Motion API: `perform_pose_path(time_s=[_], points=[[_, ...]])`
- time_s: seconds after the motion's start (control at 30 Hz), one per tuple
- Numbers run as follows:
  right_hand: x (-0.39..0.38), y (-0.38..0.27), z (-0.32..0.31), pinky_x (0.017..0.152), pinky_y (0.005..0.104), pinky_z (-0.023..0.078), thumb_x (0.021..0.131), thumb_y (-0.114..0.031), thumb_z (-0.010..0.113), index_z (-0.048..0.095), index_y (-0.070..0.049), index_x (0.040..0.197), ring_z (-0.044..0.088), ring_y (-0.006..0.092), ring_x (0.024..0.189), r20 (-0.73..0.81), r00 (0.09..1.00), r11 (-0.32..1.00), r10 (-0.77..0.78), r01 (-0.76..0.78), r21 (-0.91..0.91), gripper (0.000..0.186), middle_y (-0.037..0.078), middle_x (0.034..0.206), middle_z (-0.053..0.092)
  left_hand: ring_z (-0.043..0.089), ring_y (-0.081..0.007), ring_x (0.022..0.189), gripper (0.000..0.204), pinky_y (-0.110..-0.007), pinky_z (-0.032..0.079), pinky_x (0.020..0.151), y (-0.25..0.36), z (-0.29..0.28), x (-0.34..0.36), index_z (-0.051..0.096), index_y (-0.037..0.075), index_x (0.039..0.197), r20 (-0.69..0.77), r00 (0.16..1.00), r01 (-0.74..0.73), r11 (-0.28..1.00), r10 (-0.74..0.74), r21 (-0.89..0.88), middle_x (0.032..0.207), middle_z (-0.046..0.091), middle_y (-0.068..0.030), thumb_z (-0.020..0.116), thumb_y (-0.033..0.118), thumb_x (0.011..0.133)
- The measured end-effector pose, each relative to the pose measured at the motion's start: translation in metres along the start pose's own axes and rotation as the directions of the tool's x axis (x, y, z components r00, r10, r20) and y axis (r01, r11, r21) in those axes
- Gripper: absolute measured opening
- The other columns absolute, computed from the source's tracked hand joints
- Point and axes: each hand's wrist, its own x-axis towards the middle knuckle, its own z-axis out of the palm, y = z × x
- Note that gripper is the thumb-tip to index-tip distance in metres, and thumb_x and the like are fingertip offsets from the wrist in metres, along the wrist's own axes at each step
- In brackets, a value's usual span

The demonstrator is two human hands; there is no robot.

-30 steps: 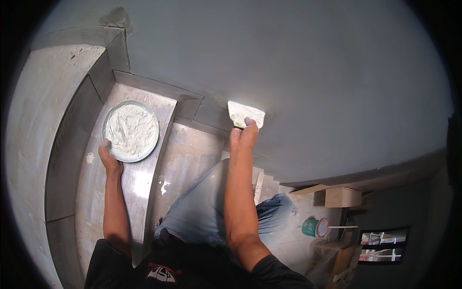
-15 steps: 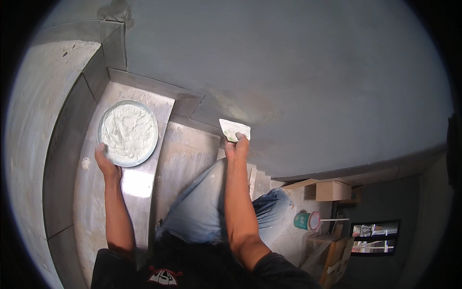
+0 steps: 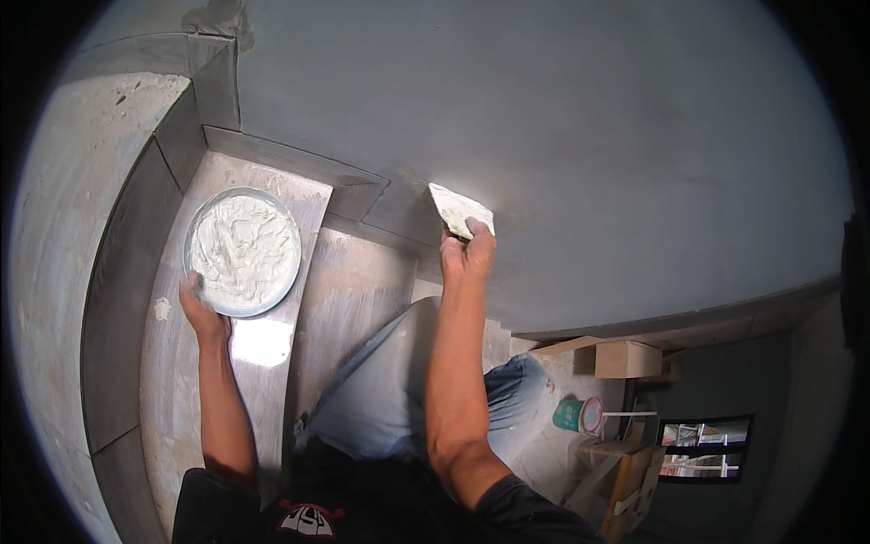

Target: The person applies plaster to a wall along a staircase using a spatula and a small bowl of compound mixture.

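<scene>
My left hand [image 3: 201, 304] grips the near-left rim of a round, light blue pan [image 3: 242, 252] full of thick white paste, held over a pale stair tread [image 3: 168, 363]. My right hand [image 3: 467, 249] is closed on a flat scraper [image 3: 459, 208], its blade coated with white paste and held against or just off the grey wall [image 3: 634, 154]; contact is unclear. Faint damp-looking smudges show on the wall around the blade, above the tiled skirting [image 3: 353, 181].
Tiled stairs run beside my jeans-clad legs [image 3: 372, 372], with a tiled riser [image 3: 118, 290] at left. Lower right hold a cardboard box [image 3: 627, 358], a green bucket [image 3: 571, 415] with a white stick, wooden boards [image 3: 625, 480] and a dark-framed window [image 3: 702, 449].
My right hand and scraper dipped down and left half a second ago, and have since moved up and right along the wall. The pan stays in my left hand, nearly in place.
</scene>
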Motion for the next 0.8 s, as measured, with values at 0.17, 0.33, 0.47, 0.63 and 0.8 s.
perform_pose_path(time_s=[0.17, 0.33, 0.47, 0.63, 0.8], points=[[-0.025, -0.016, -0.010, 0.095, 0.0431, 0.045, 0.079, 0.007, 0.042, 0.038, 0.003, 0.125, 0.050, 0.0314, 0.114, 0.099, 0.995, 0.998, -0.027, 0.021, 0.057, 0.046, 0.017, 0.123, 0.049, 0.050, -0.0245, 0.113, 0.043, -0.036, 0.038, 0.099, 0.012, 0.014, -0.006, 0.047, -0.004, 0.119, -0.029, 0.998, 0.055, 0.996, -0.057, -0.067, 0.122, 0.051, -0.0143, 0.042, 0.028, 0.090], [0.014, 0.021, -0.063, 0.097, 0.0469, 0.043, 0.079, 0.006, 0.042, 0.042, 0.000, 0.123, 0.050, 0.0329, 0.115, 0.016, 0.998, 0.997, 0.064, -0.065, 0.043, 0.045, 0.016, 0.124, 0.049, 0.050, -0.0249, 0.114, 0.045, -0.037, 0.037, 0.100, 0.011, 0.021, -0.006, 0.046, -0.004, 0.120, -0.050, 0.996, 0.071, 0.996, -0.074, -0.062, 0.123, 0.051, -0.0146, 0.041, 0.029, 0.089], [0.026, 0.054, -0.070, 0.096, 0.0445, 0.044, 0.077, 0.005, 0.043, 0.042, -0.003, 0.123, 0.051, 0.0304, 0.114, 0.002, 0.989, 0.986, 0.148, -0.148, 0.078, 0.047, 0.013, 0.123, 0.050, 0.048, -0.0254, 0.116, 0.048, -0.037, 0.037, 0.100, 0.007, 0.025, -0.006, 0.044, -0.005, 0.122, 0.002, 0.998, 0.062, 0.997, -0.062, -0.039, 0.124, 0.050, -0.0150, 0.039, 0.030, 0.089], [0.016, 0.062, -0.042, 0.090, 0.0440, 0.045, 0.078, 0.000, 0.047, 0.044, -0.004, 0.120, 0.052, 0.0287, 0.110, -0.099, 0.981, 0.980, 0.165, -0.152, 0.133, 0.043, 0.011, 0.117, 0.052, 0.046, -0.0276, 0.119, 0.052, -0.038, 0.035, 0.102, 0.017, 0.040, -0.014, 0.041, -0.005, 0.126, -0.028, 0.996, 0.079, 0.997, -0.080, -0.021, 0.129, 0.047, -0.0162, 0.034, 0.032, 0.091], [0.004, 0.047, -0.017, 0.088, 0.0424, 0.046, 0.077, 0.001, 0.047, 0.045, -0.003, 0.118, 0.054, 0.0280, 0.107, -0.029, 0.994, 0.978, 0.105, -0.098, 0.183, 0.041, 0.011, 0.114, 0.053, 0.047, -0.0274, 0.118, 0.052, -0.038, 0.036, 0.101, 0.016, 0.035, -0.011, 0.042, -0.004, 0.125, 0.000, 0.997, 0.081, 0.997, -0.081, -0.001, 0.128, 0.047, -0.0157, 0.036, 0.033, 0.090]])
